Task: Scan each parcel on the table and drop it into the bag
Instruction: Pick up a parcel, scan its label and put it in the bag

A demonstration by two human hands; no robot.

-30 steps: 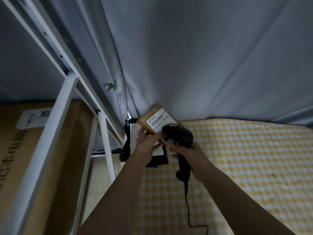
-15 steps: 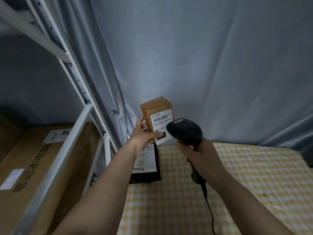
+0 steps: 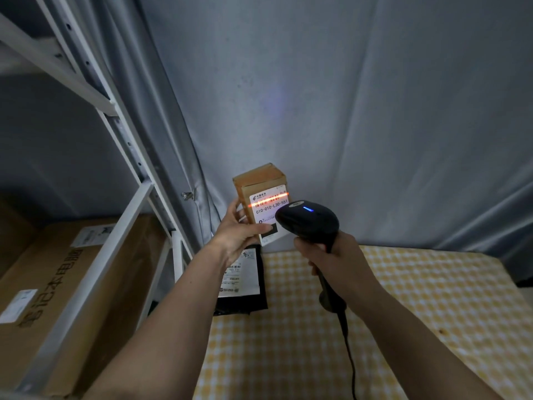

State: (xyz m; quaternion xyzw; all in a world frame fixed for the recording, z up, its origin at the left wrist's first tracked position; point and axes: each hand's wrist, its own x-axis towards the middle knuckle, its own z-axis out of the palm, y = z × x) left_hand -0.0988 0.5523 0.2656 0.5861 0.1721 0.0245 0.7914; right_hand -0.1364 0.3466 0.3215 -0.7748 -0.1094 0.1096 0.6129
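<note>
step: scanning, red beam across the barcode on the brown parcel (image 3: 261,199)
left hand (image 3: 241,232): grips parcel upright, thumb on the label's lower part, above the black parcel (image 3: 245,284) on the table (image 3: 403,298)
right hand (image 3: 331,259): fingers wrapped round scanner (image 3: 310,223) handle, just right of brown parcel
tip: hold beam level across all bars, thumb clear of them
bag: not in view

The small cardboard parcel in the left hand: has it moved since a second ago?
Yes. The cardboard parcel has come up and off the checked table; it was low against the black mailer, and now stands upright above it.
</note>
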